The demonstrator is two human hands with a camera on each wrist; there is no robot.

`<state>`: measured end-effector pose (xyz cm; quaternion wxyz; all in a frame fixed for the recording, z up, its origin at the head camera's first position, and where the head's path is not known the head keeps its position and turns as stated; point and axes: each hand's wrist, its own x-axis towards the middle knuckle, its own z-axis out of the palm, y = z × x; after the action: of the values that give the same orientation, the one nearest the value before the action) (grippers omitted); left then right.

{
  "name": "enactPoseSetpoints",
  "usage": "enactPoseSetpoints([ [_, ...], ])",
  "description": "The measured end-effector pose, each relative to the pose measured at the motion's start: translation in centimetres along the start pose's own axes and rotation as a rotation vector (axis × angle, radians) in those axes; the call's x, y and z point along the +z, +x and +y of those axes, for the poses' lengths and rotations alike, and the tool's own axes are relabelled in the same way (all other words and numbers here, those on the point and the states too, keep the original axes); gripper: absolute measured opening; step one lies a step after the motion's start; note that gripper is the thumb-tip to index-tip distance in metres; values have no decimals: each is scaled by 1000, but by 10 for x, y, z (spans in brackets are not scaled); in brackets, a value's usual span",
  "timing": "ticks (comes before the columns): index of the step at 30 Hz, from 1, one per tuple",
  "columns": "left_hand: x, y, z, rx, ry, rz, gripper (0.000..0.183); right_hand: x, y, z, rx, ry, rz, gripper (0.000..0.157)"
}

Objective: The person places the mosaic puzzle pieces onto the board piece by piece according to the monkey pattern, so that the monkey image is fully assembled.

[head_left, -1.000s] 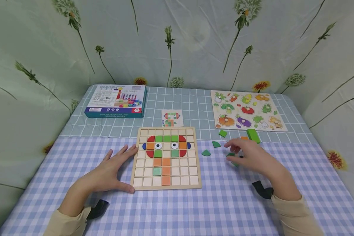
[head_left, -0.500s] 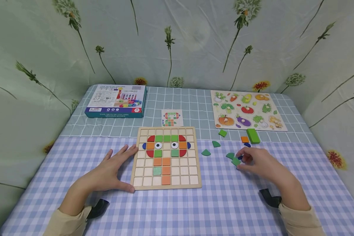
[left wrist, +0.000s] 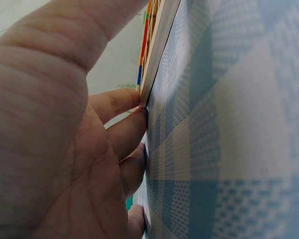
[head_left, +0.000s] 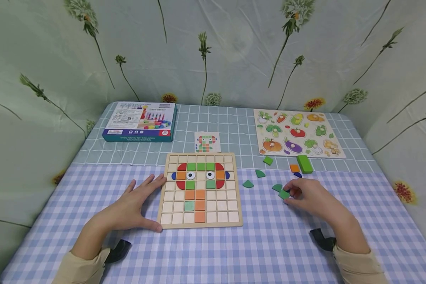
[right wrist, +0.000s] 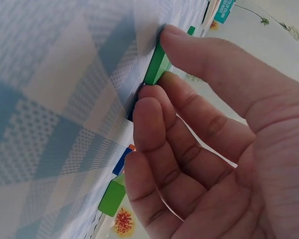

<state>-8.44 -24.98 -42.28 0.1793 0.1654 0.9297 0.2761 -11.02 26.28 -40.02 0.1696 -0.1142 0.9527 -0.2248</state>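
A wooden grid board (head_left: 239, 193) lies in the middle of the table, partly filled with coloured tiles that form a face above orange squares (head_left: 199, 206). My left hand (head_left: 126, 209) rests at its left side with spread fingers, thumb at the near corner. At the right, my right hand (head_left: 312, 195) pinches a green square tile (head_left: 283, 194) between thumb and index finger. In the right wrist view that green tile (right wrist: 157, 65) is close to the cloth. Beside it lies a green quarter-circle tile (head_left: 277, 187). A dark blue piece (right wrist: 131, 110) is partly hidden behind the fingers.
A picture card (head_left: 207, 142) lies behind the board. Loose tiles around the right hand include an orange square (head_left: 294, 168) and a blue piece (head_left: 298, 174), near a green block (head_left: 305, 164). Farther back are a vegetable puzzle (head_left: 307, 124) and a boxed set (head_left: 139, 121).
My right hand has moved right and slightly nearer me, away from the quarter-circle, and its thumb and finger have come onto the green square. The left hand and the board stay in place.
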Motion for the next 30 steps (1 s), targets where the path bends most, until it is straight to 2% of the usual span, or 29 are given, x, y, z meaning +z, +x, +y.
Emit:
enactPoseSetpoints([
  [12, 0, 0, 1, -3, 4, -5, 137, 2, 1, -6, -10, 1, -8, 27],
  [19, -1, -1, 1, -5, 2, -3, 137, 3, 2, -19, -91, -10, -2, 27],
  [30, 0, 0, 0, -5, 5, -3, 137, 3, 9, -52, -233, -43, -1, 24],
])
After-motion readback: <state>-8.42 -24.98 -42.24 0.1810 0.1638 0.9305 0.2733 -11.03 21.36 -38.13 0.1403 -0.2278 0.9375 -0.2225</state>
